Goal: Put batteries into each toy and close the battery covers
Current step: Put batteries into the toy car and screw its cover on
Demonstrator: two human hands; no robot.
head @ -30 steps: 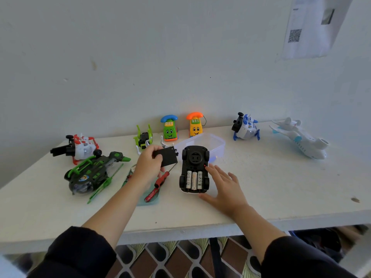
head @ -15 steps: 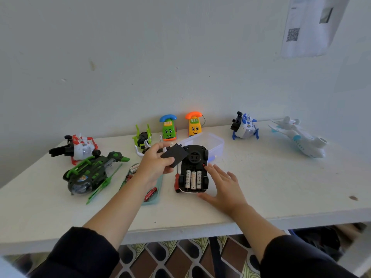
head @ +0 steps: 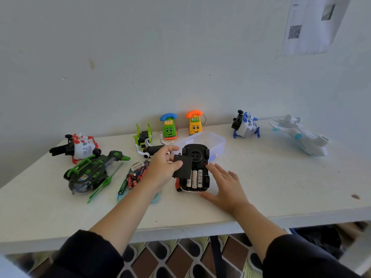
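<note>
A: Black toy car [head: 194,169] lies belly-up on the surface [head: 281,183], mid-front, just ahead of the clear plastic box [head: 214,142]. Three batteries [head: 194,178] seated side by side in the bay, bay not yet closed.

B: Hands?

A: Left hand [head: 161,171] pinches the battery cover [head: 183,166] – thumb on its top face, fingers curled round the far edge. Cover is tilted, overlapping the bay's left side, not seated. Right hand [head: 225,184] has its grip spread, fingers straight, lying flat against the car's right flank & the surface, steadying it.

B: How to do it well?

A: My call: square the cover to the bay first, hook any tabs at one end, then lower flat & press till flush. Keep the right hand bracing so the car doesn't skate on its roof. Can't tell whether a screw is needed.

B: Materials?

A: Cover: thin flat rectangle w/ notched corner, matte black plastic. Car underside same plastic, ribbed, round hub moulded above the bay. Batteries pale, smooth cylinders. Spare batteries [head: 136,174], red & dark, lie loose in a heap left of the wrist. Surface off-white, dull, a bit scuffed.
</note>
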